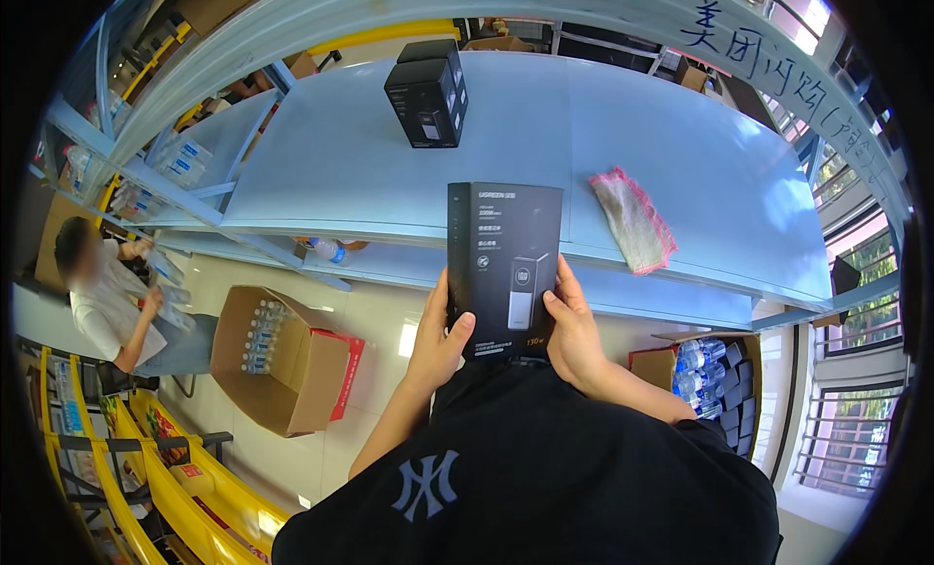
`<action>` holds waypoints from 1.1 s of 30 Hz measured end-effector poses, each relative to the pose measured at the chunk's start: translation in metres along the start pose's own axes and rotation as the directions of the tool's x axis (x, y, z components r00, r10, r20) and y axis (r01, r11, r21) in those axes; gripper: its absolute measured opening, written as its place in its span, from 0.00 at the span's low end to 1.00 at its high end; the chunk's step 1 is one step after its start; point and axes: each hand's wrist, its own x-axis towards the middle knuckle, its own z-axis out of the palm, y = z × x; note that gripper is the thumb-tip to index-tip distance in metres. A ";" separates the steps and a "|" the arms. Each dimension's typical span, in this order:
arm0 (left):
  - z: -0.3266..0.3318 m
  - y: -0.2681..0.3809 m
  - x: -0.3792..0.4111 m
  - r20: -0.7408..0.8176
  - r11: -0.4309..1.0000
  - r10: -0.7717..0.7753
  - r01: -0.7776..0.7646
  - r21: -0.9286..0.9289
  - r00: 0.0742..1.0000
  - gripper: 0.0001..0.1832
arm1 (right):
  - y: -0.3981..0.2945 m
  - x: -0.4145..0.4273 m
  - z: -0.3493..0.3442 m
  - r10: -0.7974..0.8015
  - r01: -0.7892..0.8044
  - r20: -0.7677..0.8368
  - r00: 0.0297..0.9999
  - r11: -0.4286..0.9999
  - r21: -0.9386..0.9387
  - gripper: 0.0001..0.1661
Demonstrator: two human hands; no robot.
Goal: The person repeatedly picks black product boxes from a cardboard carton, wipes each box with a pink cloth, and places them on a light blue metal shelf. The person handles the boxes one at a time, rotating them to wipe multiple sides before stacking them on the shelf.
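Between my two hands I hold an upright black UGREEN power bank box (pixel 503 273), its printed front facing me. My left hand (pixel 443 331) grips its left side and my right hand (pixel 573 320) its right side, both near the lower half. Beyond it, more black boxes (pixel 427 98) of similar look stand together on the light blue metal shelf (pixel 328 149). A greyish cloth with a pink edge (pixel 635 222) lies on the shelf to the right, partly over its front edge.
An open carton (pixel 314 390) with water bottles stands on the floor at left, near a seated person (pixel 117 302) holding bottles. Another carton (pixel 653 368) holds bottles and dark boxes at right. Yellow racking (pixel 197 506) stands lower left; a shelf beam (pixel 620 10) crosses above.
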 end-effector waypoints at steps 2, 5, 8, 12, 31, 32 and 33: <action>0.008 0.004 0.000 0.013 0.994 -0.041 0.042 -0.103 0.999 0.36 | -0.008 -0.001 -0.004 0.003 -0.003 0.023 1.000 1.000 -0.003 0.32; 0.023 0.013 0.004 -0.001 0.997 -0.007 0.007 -0.075 1.000 0.34 | -0.025 -0.003 -0.010 0.014 -0.015 0.047 0.999 1.000 0.014 0.33; 0.032 0.013 0.005 0.015 0.998 -0.025 0.026 -0.054 1.000 0.33 | -0.034 -0.004 -0.019 0.000 -0.003 0.094 0.996 0.999 0.041 0.34; 0.044 0.011 0.006 -0.008 0.991 -0.054 0.052 -0.125 0.999 0.31 | -0.041 -0.003 -0.028 0.005 -0.016 0.153 0.988 0.997 0.073 0.35; 0.027 -0.007 0.032 -0.120 0.971 -0.188 0.166 -0.172 0.975 0.23 | -0.012 0.022 -0.037 -0.304 0.398 0.274 0.912 0.819 -0.413 0.32; 0.020 -0.008 0.037 -0.123 0.977 -0.171 0.152 -0.149 0.978 0.23 | -0.007 0.028 -0.033 -0.308 0.394 0.263 0.914 0.829 -0.397 0.31; 0.013 -0.010 0.043 -0.127 0.983 -0.150 0.133 -0.129 0.981 0.23 | -0.003 0.034 -0.029 -0.315 0.398 0.259 0.913 0.828 -0.395 0.31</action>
